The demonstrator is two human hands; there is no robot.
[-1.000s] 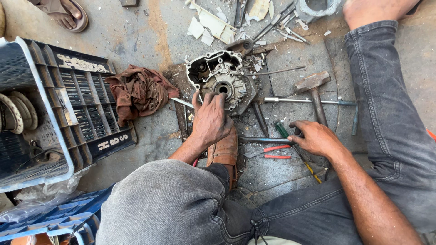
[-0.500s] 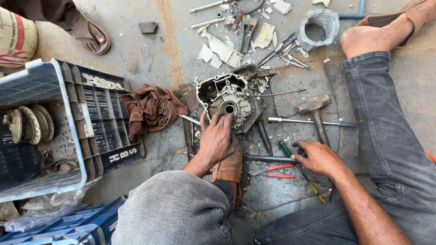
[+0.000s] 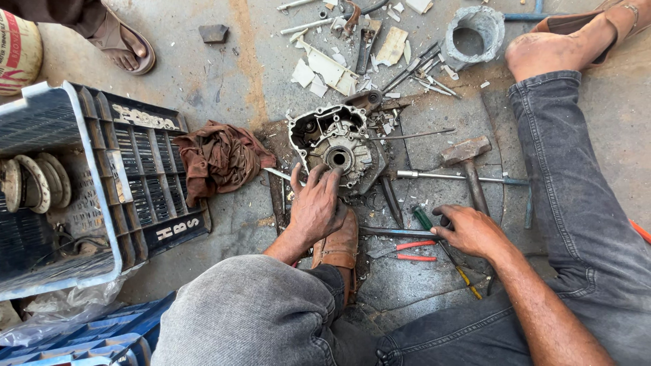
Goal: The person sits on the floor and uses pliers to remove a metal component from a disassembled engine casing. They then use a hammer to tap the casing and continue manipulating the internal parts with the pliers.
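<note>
Engine case [image 3: 337, 146] sits on the floor [image 3: 237, 74], just ahead of the left hand [image 3: 316, 203]; left grip spread wide, fingertips [image 3: 324, 175] touching the case's near edge. Right hand [image 3: 471, 230] rests on the floor, grip loosely curled over a green-handled screwdriver [image 3: 424, 218], not clearly closed on it. Red pliers [image 3: 407, 249] between the hands. Hammer [image 3: 468, 163] ahead of the right hand. Brown rag [image 3: 220, 157] and crate [image 3: 102, 183] left of the left hand.

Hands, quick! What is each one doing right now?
Left hand: open, fingers spread on the engine case, gripping nothing.
Right hand: fingers curled over the green-handled screwdriver on the floor; a firm grip cannot be told.
</note>
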